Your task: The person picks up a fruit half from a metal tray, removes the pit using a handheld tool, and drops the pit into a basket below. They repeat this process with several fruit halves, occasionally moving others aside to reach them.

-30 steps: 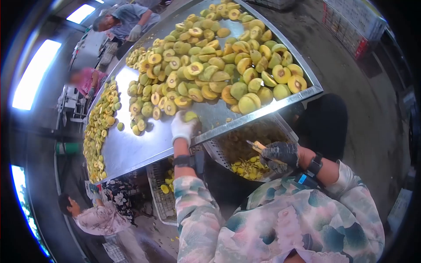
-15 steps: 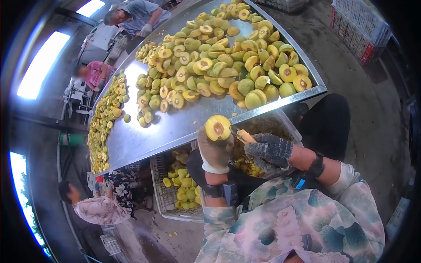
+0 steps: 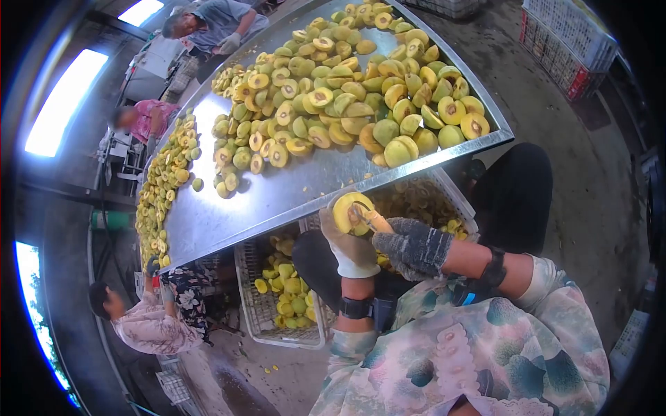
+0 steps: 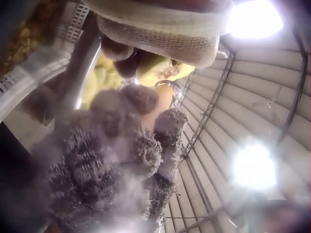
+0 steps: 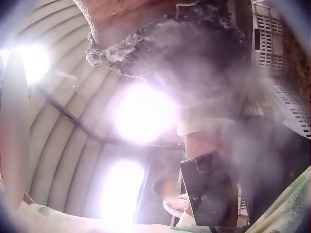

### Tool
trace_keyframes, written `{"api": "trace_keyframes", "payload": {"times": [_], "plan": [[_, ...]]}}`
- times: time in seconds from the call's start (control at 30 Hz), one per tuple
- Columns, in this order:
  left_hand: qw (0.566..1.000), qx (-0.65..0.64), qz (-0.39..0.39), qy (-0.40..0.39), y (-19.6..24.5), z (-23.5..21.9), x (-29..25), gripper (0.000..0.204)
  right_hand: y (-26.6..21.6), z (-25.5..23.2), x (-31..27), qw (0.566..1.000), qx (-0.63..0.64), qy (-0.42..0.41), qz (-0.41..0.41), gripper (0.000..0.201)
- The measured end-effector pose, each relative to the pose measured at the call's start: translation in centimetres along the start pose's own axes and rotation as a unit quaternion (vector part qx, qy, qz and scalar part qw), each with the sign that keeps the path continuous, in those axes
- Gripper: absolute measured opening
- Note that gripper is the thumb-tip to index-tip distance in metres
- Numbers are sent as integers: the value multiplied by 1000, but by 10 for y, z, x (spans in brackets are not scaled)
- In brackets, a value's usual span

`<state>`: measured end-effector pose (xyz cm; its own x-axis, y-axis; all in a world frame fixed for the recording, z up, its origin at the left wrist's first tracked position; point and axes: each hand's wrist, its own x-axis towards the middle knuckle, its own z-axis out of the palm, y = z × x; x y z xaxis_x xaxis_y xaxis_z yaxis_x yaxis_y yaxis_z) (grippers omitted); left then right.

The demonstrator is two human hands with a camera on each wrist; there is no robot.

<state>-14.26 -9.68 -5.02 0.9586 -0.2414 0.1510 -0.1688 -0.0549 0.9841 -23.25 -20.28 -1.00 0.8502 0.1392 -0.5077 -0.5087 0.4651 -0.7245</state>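
Observation:
My left hand [image 3: 345,234], in a white glove, grips a halved yellow fruit [image 3: 346,209] cut side up, just below the metal table's front edge [image 3: 291,211]. My right hand [image 3: 409,244], in a dark grey knitted glove, holds a wooden-handled scoop tool [image 3: 378,220] whose tip is in the fruit's centre. In the left wrist view the dark glove [image 4: 116,160] fills the foreground, with the tool's metal loop [image 4: 167,86] against the yellow fruit [image 4: 155,73]. The right wrist view shows only the dark glove [image 5: 184,39] from below.
Many halved yellow-green fruits [image 3: 347,90] cover the table. Under it stand a white crate of scraps [image 3: 423,197] and a crate of yellow pieces [image 3: 281,288]. Other people work at the far end [image 3: 208,21], the left side [image 3: 139,118] and lower left [image 3: 146,322].
My left hand took a fruit half off the table and brought it down over the crates. My right hand moved the tool up into its centre.

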Motion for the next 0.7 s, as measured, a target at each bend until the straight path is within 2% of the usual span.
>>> {"api": "trace_keyframes", "payload": {"times": [0.13, 0.23, 0.27, 0.33, 0.43, 0.5, 0.53, 0.57, 0.63, 0.7], "plan": [[995, -78, -35, 51, -5, 0, -6, 53, 10, -1, 2, 998, -54, -15, -15, 23], [1000, 17, 10, 19, 3, -5, -8, 57, -3, -6, -14, 997, -59, -57, -1, 22], [999, 5, -11, -49, 1, -11, -7, 58, -4, -7, -15, 997, -59, -56, 1, 22], [993, -5, -33, -116, 3, -13, -8, 59, -5, -9, -17, 996, -70, -52, 33, 23], [991, -95, -90, -39, 18, -4, -12, 61, -6, -11, -18, 995, -73, -59, 39, 23], [999, -29, -24, 6, 35, 4, -16, 60, -4, -9, -19, 994, -80, -68, 27, 24], [999, -28, -25, 5, 41, 5, -15, 60, -2, -9, -20, 993, -87, -76, 15, 24], [998, -35, -49, -36, 47, 3, -13, 58, -2, -9, -22, 993, -85, -75, 17, 24], [985, -87, -106, -105, 48, -4, -9, 53, -3, -7, -26, 994, 27, -101, 30, 26], [991, -61, -87, -81, 52, 1, -9, 51, -3, -10, -26, 993, 30, -105, 32, 25]]}}
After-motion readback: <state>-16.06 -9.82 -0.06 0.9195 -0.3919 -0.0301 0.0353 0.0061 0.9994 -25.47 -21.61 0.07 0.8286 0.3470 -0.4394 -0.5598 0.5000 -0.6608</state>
